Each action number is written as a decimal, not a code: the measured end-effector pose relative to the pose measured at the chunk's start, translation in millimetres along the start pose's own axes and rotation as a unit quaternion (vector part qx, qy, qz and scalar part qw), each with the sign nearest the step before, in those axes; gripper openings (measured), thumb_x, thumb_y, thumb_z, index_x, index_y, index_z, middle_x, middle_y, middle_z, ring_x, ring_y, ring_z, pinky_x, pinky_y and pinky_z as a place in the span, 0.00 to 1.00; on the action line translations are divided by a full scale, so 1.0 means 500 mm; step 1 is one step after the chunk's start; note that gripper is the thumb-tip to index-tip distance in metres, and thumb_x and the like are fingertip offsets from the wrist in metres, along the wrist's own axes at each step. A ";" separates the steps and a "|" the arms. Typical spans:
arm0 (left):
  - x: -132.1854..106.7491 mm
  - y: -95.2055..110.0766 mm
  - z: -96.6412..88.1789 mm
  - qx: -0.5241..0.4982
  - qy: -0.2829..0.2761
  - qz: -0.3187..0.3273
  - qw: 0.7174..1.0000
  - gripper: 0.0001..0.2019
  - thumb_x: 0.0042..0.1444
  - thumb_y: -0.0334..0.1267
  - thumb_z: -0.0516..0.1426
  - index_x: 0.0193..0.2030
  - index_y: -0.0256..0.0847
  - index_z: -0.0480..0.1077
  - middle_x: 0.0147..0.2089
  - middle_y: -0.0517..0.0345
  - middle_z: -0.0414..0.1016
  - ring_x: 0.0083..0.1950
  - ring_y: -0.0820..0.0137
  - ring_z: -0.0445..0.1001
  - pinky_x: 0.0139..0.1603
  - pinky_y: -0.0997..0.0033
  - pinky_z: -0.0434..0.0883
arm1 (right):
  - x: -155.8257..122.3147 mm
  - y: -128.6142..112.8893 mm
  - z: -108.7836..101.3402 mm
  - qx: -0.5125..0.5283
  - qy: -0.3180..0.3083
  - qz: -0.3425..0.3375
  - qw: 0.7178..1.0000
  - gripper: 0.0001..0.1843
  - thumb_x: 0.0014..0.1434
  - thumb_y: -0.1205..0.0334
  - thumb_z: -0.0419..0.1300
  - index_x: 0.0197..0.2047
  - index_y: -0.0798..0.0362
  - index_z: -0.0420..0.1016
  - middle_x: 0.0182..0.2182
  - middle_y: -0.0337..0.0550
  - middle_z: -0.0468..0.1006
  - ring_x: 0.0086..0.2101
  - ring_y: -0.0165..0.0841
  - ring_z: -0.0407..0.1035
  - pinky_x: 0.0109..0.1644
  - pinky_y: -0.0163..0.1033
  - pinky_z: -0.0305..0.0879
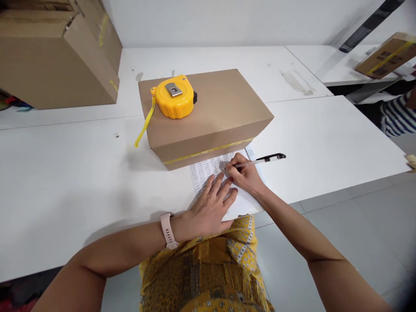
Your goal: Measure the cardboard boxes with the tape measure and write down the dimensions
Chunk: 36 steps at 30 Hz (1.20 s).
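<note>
At the far left, two large brown cardboard boxes (58,56) stand on the white desk (65,173). More to the middle, a smaller closed brown cardboard box (221,112) sits on the desk, and a round yellow plastic tape measure (174,96) lies on its top, with its yellow strap hanging over the left edge. Just in front of this box lies a white paper sheet with printed rows (211,173), one edge of it touching the box. The left hand (209,206), with a pale pink wristwatch (168,229) on the wrist, rests flat and open on the sheet, fingers spread. Just beside it, to the right, the right hand (245,173) is closed around a slim pen with a black cap (260,160); its tip touches the sheet near the box. At the far right, a striped sleeve (398,115) of another person shows.
</note>
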<state>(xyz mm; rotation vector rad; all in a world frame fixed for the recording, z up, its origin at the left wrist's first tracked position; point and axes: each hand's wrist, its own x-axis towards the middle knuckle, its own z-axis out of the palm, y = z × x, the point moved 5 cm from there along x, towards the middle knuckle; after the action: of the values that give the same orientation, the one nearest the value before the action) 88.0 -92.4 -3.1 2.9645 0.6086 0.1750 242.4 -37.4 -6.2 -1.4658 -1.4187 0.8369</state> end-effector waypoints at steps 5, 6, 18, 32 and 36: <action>0.000 0.000 0.002 0.006 -0.006 -0.003 1.000 0.40 0.65 0.63 0.51 0.72 0.32 0.58 0.77 0.33 0.55 0.78 0.39 0.48 0.77 0.40 0.40 | 0.000 0.006 -0.002 -0.004 0.005 0.000 1.000 0.13 0.60 0.57 0.62 0.29 0.47 0.62 0.22 0.33 0.62 0.24 0.29 0.55 0.29 0.39 0.52; 0.000 0.000 0.001 0.006 -0.008 -0.003 1.000 0.40 0.65 0.63 0.51 0.72 0.32 0.58 0.77 0.34 0.55 0.78 0.39 0.48 0.77 0.40 0.40 | 0.000 0.006 -0.002 -0.006 0.003 -0.002 1.000 0.13 0.61 0.57 0.61 0.29 0.47 0.62 0.22 0.33 0.62 0.24 0.29 0.55 0.28 0.39 0.52; 0.000 0.000 -0.001 0.015 0.003 0.000 1.000 0.40 0.65 0.63 0.51 0.72 0.32 0.58 0.76 0.32 0.56 0.77 0.38 0.50 0.76 0.40 0.41 | 0.000 0.003 -0.002 -0.010 -0.001 -0.006 1.000 0.12 0.59 0.62 0.61 0.28 0.48 0.61 0.22 0.34 0.62 0.25 0.29 0.56 0.29 0.40 0.53; 0.001 0.002 -0.002 0.014 0.002 0.003 1.000 0.40 0.65 0.63 0.52 0.71 0.31 0.59 0.76 0.31 0.56 0.77 0.36 0.50 0.76 0.39 0.41 | 0.002 0.006 -0.005 -0.013 0.016 -0.011 1.000 0.11 0.59 0.61 0.60 0.28 0.48 0.61 0.22 0.32 0.60 0.24 0.28 0.54 0.28 0.39 0.52; 0.001 0.001 -0.004 0.021 -0.003 0.002 1.000 0.40 0.65 0.63 0.52 0.72 0.31 0.58 0.76 0.31 0.56 0.77 0.36 0.50 0.76 0.39 0.42 | 0.002 0.006 -0.005 -0.018 0.017 -0.024 0.999 0.11 0.59 0.62 0.60 0.28 0.48 0.61 0.22 0.32 0.61 0.24 0.28 0.55 0.28 0.38 0.52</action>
<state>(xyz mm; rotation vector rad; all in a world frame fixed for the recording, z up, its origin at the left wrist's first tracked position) 88.5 -92.6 -1.2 3.0052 0.6138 0.1560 246.1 -36.5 -7.9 -1.4601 -1.4448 0.7581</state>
